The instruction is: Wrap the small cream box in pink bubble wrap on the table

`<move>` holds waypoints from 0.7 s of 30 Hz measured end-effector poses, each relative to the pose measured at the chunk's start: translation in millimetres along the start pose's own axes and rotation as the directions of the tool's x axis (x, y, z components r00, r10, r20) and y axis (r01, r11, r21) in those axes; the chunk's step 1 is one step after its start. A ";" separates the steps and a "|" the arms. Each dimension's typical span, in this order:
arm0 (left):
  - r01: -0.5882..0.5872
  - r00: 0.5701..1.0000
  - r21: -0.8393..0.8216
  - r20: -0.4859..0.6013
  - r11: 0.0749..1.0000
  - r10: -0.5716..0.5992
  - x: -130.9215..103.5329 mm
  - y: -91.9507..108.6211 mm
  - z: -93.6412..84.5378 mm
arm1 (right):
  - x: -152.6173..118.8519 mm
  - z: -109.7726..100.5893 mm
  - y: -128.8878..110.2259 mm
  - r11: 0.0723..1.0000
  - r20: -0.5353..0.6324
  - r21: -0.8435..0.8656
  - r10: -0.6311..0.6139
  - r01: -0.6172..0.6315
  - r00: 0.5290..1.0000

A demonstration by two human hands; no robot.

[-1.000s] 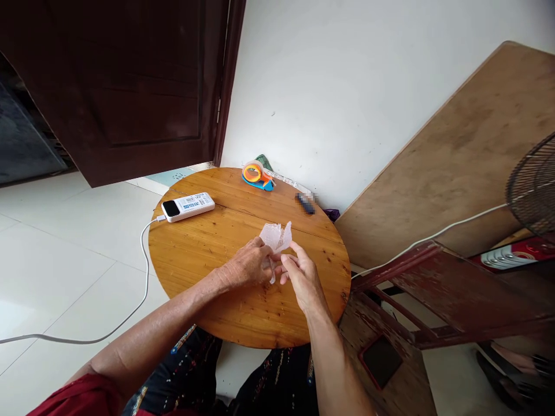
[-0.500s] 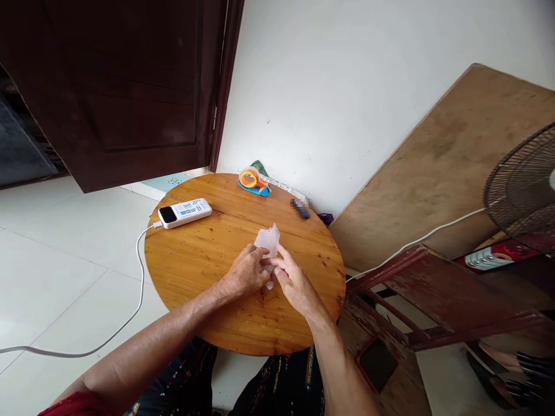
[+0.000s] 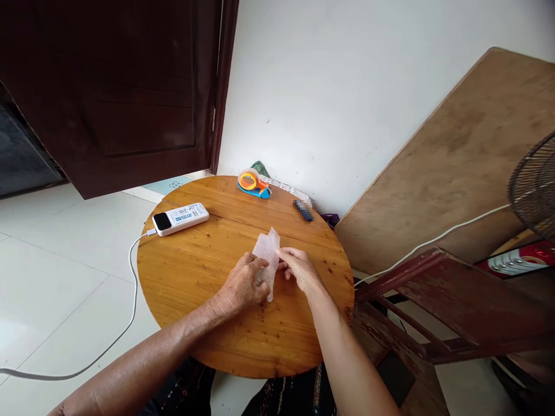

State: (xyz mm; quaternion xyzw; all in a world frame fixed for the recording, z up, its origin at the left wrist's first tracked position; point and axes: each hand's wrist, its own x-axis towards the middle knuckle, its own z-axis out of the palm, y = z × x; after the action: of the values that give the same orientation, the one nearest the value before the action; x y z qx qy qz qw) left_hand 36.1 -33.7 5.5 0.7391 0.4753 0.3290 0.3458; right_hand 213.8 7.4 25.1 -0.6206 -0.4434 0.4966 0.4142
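A crinkled, translucent whitish sheet (image 3: 267,249) lies near the middle of the round wooden table (image 3: 182,277). My left hand (image 3: 246,283) is closed on its left and lower side, fingers bent over it. At the sheet's right edge, my right hand (image 3: 298,267) pinches it between thumb and index finger, the other fingers curled below. The two hands are apart, with the sheet between them.
A white power bank (image 3: 184,218) with a cable lies at the table's left. At the back are an orange and blue tape dispenser (image 3: 254,184), a paper strip (image 3: 284,186) and a blurred dark object (image 3: 302,210). A wooden chair (image 3: 459,300) stands right.
My right hand has moved off my left hand to the sheet's right edge. More of the sheet shows, spread flatter between them. The view has shifted slightly.
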 end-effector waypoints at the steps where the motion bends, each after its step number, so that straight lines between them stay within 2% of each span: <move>1: -0.007 1.000 0.001 -0.002 1.000 0.007 -0.5 -0.3 0.4 | 5.4 2.0 -2.2 1.000 0.001 -0.002 -0.007 0.007 1.000; 8: -0.049 0.998 0.026 -0.031 0.998 0.050 -3.8 -1.2 4.1 | 18.1 17.1 -5.2 0.987 -0.027 0.060 -0.150 0.151 0.988; 14: -0.056 0.996 0.172 -0.056 0.984 0.066 -7.9 2.3 1.8 | 13.6 20.8 2.9 0.901 -0.063 0.027 -0.431 0.433 0.900; 21: -0.066 0.993 0.168 -0.083 0.984 0.081 -5.3 -2.0 0.7 | -0.8 17.7 -11.0 0.876 0.050 -0.046 -0.479 0.481 0.877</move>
State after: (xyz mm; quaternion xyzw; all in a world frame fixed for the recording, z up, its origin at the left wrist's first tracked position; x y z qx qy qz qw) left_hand 33.9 -38.2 2.6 0.7668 0.4883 0.3336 0.2495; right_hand 194.7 10.9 32.9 -0.4938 -0.6050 0.3769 0.4981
